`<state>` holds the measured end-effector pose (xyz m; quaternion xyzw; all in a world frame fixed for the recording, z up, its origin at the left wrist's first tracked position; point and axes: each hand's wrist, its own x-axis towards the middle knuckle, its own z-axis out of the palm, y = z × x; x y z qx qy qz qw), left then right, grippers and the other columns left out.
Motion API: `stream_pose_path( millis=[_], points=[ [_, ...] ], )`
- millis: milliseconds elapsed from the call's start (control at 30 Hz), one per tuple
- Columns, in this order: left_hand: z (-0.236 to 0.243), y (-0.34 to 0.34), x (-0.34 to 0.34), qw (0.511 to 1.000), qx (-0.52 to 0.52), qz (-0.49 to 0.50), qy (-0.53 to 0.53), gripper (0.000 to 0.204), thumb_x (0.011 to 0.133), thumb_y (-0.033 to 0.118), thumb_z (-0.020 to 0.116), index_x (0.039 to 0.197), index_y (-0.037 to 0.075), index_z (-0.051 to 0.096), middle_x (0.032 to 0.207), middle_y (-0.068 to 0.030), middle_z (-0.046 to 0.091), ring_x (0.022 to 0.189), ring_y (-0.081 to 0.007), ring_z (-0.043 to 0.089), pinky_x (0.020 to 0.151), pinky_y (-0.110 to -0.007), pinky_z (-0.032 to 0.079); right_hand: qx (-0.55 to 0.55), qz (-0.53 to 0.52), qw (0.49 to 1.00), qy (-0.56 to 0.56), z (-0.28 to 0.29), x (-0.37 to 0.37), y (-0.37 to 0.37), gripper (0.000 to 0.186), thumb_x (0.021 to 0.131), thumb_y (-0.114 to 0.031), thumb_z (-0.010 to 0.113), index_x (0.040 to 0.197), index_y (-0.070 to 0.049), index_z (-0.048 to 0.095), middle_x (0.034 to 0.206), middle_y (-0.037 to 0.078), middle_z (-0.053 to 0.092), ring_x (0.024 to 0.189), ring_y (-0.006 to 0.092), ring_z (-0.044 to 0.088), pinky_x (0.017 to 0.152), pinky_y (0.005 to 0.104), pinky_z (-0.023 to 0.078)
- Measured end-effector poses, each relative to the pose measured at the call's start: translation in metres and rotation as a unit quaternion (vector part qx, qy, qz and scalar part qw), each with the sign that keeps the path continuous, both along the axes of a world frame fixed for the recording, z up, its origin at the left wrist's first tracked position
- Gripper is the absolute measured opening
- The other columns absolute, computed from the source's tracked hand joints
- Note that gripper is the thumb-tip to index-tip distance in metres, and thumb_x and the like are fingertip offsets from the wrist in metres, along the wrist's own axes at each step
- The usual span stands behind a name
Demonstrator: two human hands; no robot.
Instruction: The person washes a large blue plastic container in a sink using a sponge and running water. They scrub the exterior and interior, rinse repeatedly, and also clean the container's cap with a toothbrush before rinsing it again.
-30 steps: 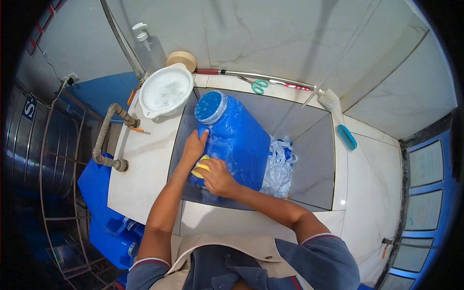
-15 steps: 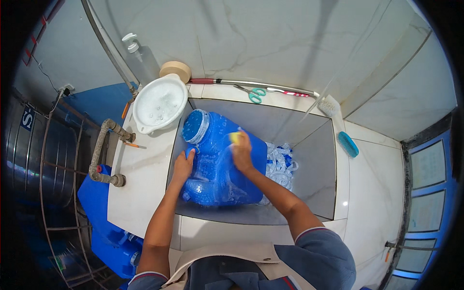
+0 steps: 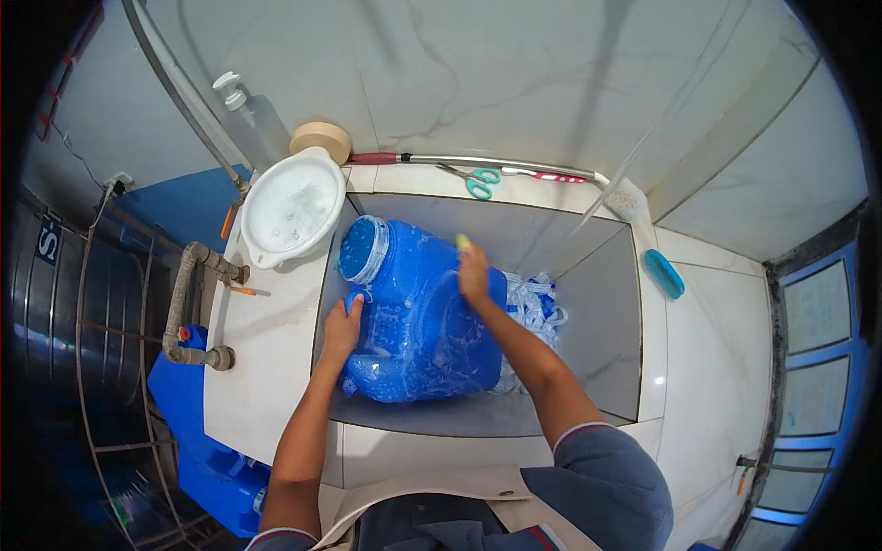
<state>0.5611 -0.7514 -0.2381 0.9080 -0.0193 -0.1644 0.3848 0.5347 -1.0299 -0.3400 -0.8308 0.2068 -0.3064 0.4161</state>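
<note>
A large blue plastic jug (image 3: 413, 321), streaked with suds, lies in a tiled grey sink (image 3: 597, 340), its capped end toward the upper left. My left hand (image 3: 342, 323) is closed on the jug's handle below the cap. My right hand (image 3: 473, 271), slightly blurred, holds a yellow sponge (image 3: 464, 242) at the jug's upper right side. A heap of white and blue strips (image 3: 537, 312) lies beside and partly under the jug.
A white basin of suds (image 3: 294, 207), pump bottle (image 3: 253, 129), beige round block (image 3: 322, 142), teal scissors (image 3: 478, 184), long-handled brush (image 3: 623, 202) and teal brush (image 3: 664, 274) line the ledge. Pipes (image 3: 197, 262) and blue jugs (image 3: 202, 441) are left; a blue-framed panel (image 3: 818, 349) is right.
My right hand with the sponge has swept from the jug's lower left up and right. The jug has rolled and shifted left and toward me, with my left hand still on its handle.
</note>
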Motion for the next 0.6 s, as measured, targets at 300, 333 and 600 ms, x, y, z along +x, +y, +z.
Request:
stream_pose_path(
  millis=[300,333,600],
  points=[
    [0.013,0.034,-0.006,0.999,-0.003,0.051,0.001,0.049,0.089,0.044,0.047,0.095,-0.005,0.057,0.091,-0.0315,0.059,0.090,-0.0451,0.057,0.077,-0.046,0.043,0.044,0.051,0.975,0.211,-0.024,-0.142,0.148,0.066,0.091,-0.036,0.043,0.135,0.007,0.020,0.137,0.029,0.021,0.125,0.0440,0.025,0.104,0.0488,0.021],
    [0.029,0.026,-0.016,0.999,0.001,0.014,-0.041,0.048,0.089,0.043,0.047,0.095,-0.004,0.057,0.088,-0.0314,0.059,0.087,-0.0455,0.057,0.074,-0.047,0.043,0.055,0.097,0.988,0.107,0.028,-0.121,0.147,0.063,0.092,-0.033,0.042,0.135,0.008,0.021,0.137,0.027,0.020,0.125,0.0435,0.025,0.105,0.0484,0.019],
    [0.085,-0.008,-0.059,0.967,0.019,-0.207,-0.146,0.039,0.092,0.037,0.041,0.084,0.001,0.054,0.070,-0.0265,0.057,0.071,-0.0470,0.055,0.063,-0.052,0.042,0.171,0.306,0.930,0.108,0.184,-0.024,-0.020,0.038,0.093,-0.026,0.038,0.117,-0.001,0.051,0.119,0.018,0.053,0.109,0.0248,0.050,0.093,0.0334,0.038]
  ],
)
